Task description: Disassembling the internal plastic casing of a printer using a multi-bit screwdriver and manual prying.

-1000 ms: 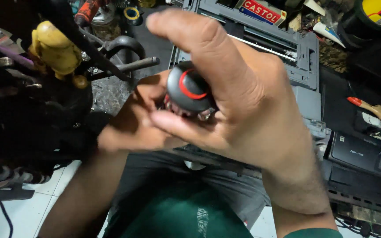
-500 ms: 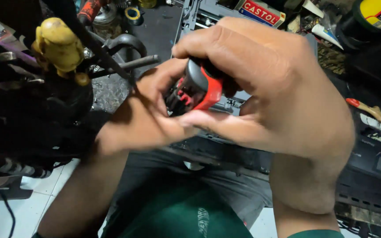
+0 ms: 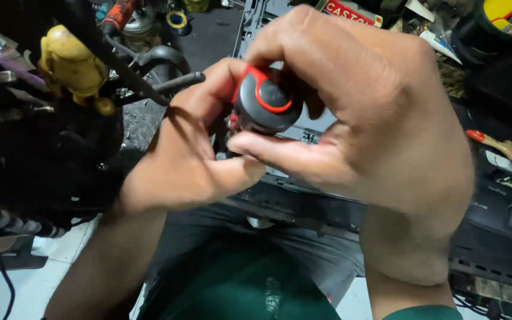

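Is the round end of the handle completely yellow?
No, the handle's round end is dark grey with a red ring, gripped by the right hand.

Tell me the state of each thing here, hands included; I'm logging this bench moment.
Right hand: closed around the screwdriver handle, fingers over its top.
Left hand: curled beside the handle, thumb and fingers pressed against it.
Screwdriver handle: black with red ring, end cap facing the camera, shaft hidden.
Grey metal chassis: lying flat beneath the hands, mostly covered.
Brush: lying loose at right.
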